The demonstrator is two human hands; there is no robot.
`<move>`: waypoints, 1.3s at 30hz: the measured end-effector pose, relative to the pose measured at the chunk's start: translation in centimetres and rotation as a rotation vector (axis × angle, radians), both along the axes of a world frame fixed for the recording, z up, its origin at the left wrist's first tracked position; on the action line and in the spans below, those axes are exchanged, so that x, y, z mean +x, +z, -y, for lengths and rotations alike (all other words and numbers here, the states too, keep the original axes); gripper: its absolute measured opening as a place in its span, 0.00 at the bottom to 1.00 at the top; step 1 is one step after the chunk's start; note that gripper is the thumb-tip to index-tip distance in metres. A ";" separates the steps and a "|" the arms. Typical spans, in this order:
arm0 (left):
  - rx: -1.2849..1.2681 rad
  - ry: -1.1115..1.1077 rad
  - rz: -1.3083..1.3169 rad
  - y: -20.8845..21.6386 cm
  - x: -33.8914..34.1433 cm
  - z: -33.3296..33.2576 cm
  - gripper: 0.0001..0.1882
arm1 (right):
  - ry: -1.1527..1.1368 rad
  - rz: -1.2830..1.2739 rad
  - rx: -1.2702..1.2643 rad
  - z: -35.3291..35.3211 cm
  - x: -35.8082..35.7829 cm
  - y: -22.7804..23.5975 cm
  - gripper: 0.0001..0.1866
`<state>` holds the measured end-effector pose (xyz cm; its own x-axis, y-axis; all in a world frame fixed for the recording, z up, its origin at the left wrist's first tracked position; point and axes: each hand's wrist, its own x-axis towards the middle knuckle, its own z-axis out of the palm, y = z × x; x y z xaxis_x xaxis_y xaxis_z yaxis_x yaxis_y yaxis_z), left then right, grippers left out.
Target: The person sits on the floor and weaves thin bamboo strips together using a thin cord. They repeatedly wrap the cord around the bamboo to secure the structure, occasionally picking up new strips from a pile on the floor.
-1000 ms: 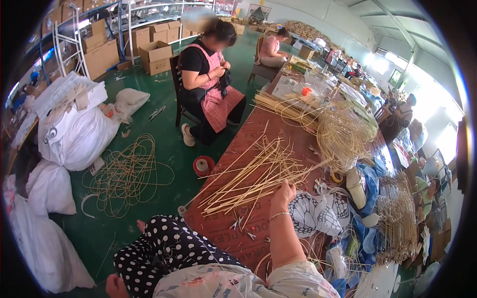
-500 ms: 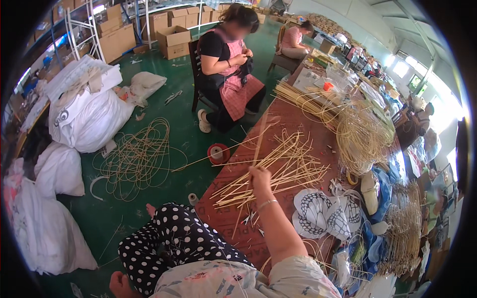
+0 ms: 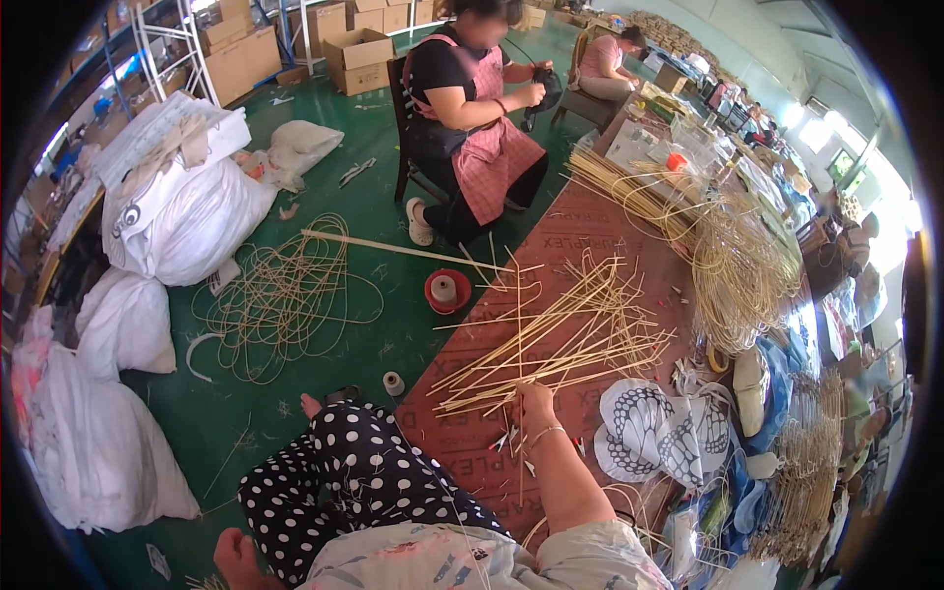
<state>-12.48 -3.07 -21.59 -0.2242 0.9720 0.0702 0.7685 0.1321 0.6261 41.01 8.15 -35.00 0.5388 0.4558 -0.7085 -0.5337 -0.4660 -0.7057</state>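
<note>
My right hand (image 3: 536,405), with a bracelet on its wrist, is closed at the near edge of a loose pile of thin pale sticks (image 3: 580,329) on the reddish-brown board table (image 3: 590,211). One thin stick (image 3: 520,329) runs up from my fingers across the pile and shows again below the hand. Beyond its upper end, a long pale strip (image 3: 393,247) reaches leftward over the floor; I cannot tell whether the two are joined. Small metal tools (image 3: 505,439) lie just left of my wrist. My left hand is out of view.
White butterfly-wing cutouts (image 3: 654,433) lie right of my arm. Farther back are bundled sticks (image 3: 629,192) and coiled strands (image 3: 737,275). On the green floor are a red spool holder (image 3: 447,291), tangled cane (image 3: 280,305) and white sacks (image 3: 192,221). A person (image 3: 472,108) sits ahead.
My right hand has drawn nearer to me, and the stick in it has turned more upright. The long pale strip has swung to a new angle. The seated person's hands have moved outward.
</note>
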 end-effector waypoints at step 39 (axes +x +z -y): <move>-0.141 -0.136 -0.001 -0.7 4.4 -7.3 0.06 | 0.141 0.473 -0.019 8.5 2.2 5.1 0.10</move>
<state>-8.05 4.28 -22.30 -0.0897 0.9936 -0.0684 0.7858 0.1128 0.6081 43.26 -0.31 -29.92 0.7376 0.5364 -0.4101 -0.0878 -0.5260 -0.8459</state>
